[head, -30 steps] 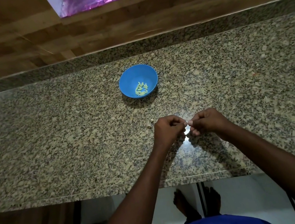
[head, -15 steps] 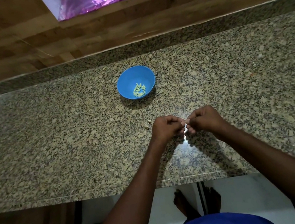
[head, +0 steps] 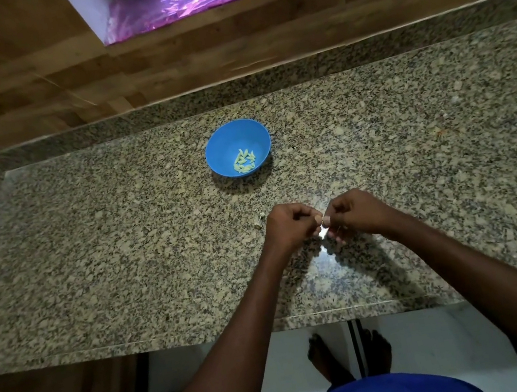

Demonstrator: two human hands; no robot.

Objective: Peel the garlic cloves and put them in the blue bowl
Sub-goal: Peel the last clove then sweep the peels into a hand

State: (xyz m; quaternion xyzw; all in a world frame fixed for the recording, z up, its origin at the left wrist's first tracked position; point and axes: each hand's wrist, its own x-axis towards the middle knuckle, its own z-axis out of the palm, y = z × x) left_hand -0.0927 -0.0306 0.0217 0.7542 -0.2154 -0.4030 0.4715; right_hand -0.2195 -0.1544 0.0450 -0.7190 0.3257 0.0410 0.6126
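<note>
Already several peeled cloves (head: 244, 162) lie in the bowl (head: 237, 147) far on the bench (head: 89, 260), while both hands, left (head: 286, 227) and right (head: 355, 213), together pinch one clove (head: 324, 232) nearby, probably half peeled.

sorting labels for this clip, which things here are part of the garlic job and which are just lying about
Part of the job:
- left hand and right hand, pinching a garlic clove
- blue bowl
- peeled cloves in it

Just lying about:
- small scrap on the granite counter
</note>
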